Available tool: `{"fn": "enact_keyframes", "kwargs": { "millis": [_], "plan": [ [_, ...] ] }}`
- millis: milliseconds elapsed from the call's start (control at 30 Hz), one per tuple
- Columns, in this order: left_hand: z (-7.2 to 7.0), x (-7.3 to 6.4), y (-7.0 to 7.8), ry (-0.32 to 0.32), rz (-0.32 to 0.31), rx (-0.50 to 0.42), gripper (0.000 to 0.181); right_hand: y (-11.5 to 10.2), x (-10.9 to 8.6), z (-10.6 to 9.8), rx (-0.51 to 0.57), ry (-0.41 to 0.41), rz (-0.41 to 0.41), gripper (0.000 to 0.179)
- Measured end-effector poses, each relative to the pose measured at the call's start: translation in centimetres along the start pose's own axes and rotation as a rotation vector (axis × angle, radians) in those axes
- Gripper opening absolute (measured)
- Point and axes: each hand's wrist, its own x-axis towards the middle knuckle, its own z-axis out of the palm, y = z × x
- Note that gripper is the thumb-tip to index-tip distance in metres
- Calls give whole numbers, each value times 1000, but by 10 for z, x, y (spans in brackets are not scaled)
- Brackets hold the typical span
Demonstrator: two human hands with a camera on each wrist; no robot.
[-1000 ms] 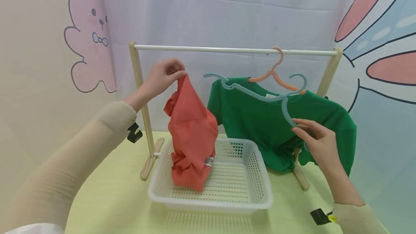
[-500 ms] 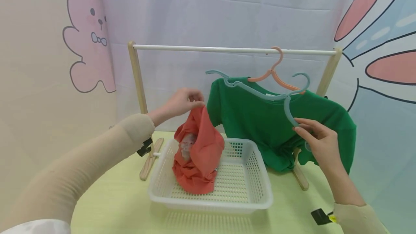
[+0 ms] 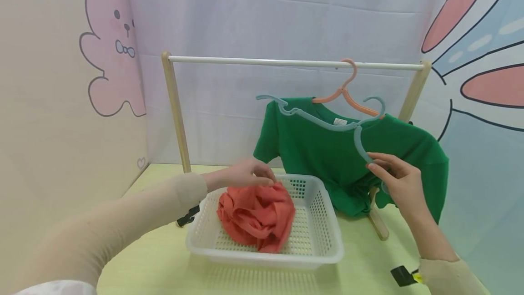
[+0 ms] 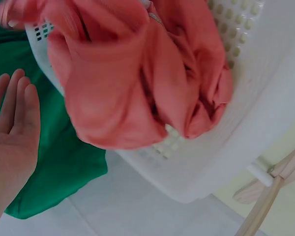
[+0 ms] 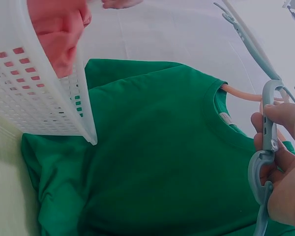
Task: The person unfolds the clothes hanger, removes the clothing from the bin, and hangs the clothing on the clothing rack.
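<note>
A crumpled red garment (image 3: 258,217) lies heaped in the white plastic basket (image 3: 327,254). My left hand (image 3: 249,174) is close over the top of the heap. In the left wrist view that hand (image 4: 14,128) has straight fingers, apart from the main bunch of red cloth. My right hand (image 3: 397,179) pinches one arm of a light blue hanger (image 3: 323,123) between thumb and fingers. The hanger is held at a slant in front of a green T-shirt (image 3: 327,163), its hook pointing up at the right. In the right wrist view the fingers wrap round the hanger's jointed part (image 5: 270,132).
The green T-shirt hangs on an orange hanger (image 3: 348,90) from the right part of a white rail (image 3: 245,61). Wooden posts (image 3: 176,113) hold the rail up. The basket stands on a pale yellow table (image 3: 147,258) before the rack, with cartoon-printed cloth around.
My left hand has come down and to the right, lowering the red garment from a hanging length into a heap in the basket and letting it go. The right hand has barely moved.
</note>
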Motion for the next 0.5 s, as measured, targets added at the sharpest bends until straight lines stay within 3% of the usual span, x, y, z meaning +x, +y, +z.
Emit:
{"fn": "enact_keyframes", "kwargs": {
  "millis": [267,500],
  "plan": [
    [8,-17,-11,-196,-33,-2,20,2,1,0,-5,-2,-17,30],
    [12,-27,-18,-282,-33,184,30,3,2,2,7,-9,-4,33]
  ]
}}
